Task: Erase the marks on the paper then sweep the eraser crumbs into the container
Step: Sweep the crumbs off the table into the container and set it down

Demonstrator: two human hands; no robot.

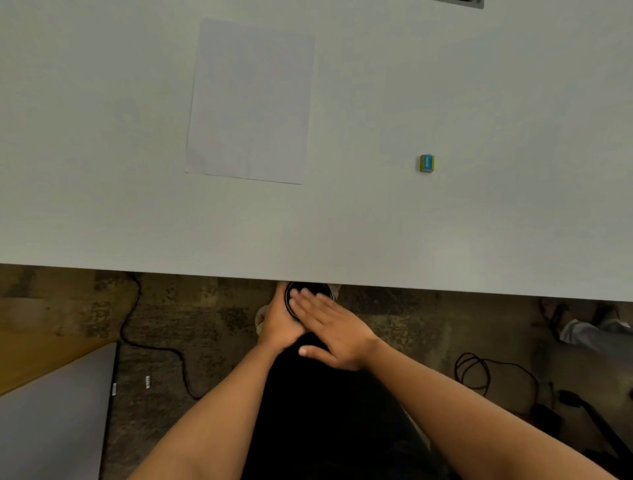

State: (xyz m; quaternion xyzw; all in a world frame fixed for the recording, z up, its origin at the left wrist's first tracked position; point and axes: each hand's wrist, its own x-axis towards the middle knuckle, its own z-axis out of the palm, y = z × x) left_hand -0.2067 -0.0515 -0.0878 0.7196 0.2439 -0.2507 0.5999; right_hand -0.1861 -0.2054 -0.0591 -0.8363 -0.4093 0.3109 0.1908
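As I see it, left hand (280, 325): grips black container (315, 287).
Right hand (332, 330): flat, fingers straight, over its mouth.

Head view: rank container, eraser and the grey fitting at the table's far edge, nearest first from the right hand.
1. Container, under the right hand, below the near edge.
2. Eraser, on the table, ahead right.
3. Grey fitting, far edge, right.

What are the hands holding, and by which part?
The left hand grips a black round container by its side, just below the table edge. The right hand lies flat across its top, gripping nothing.
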